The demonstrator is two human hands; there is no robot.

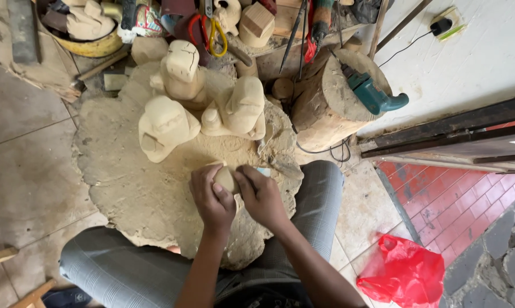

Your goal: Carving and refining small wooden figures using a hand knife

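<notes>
Sitting over a dusty slab of wood (132, 194) laid across the lap, the person works a small pale wooden piece (225, 178) held just above the slab's near middle. On the left of the slab stands a rough-cut wooden figure (163, 128), with a taller one (182, 74) behind it and a third (240, 108) to its right; all three are blocked out in broad flats with no fine detail, so by my judgement they are only roughed in. The left hand (212, 199) is closed around the small piece, fingers wrapped over its left side. The right hand (262, 197) presses against the piece's right side with fingers curled; something light blue (263, 171) pokes out past its knuckles, but I cannot tell what it is. The small piece looks rounded and smooth where it shows, which suggests shaping under way rather than finished. Further right, a log stump (326, 108) carries a teal power drill (371, 94), and a red plastic bag (408, 274) lies on the floor tiles at lower right.
</notes>
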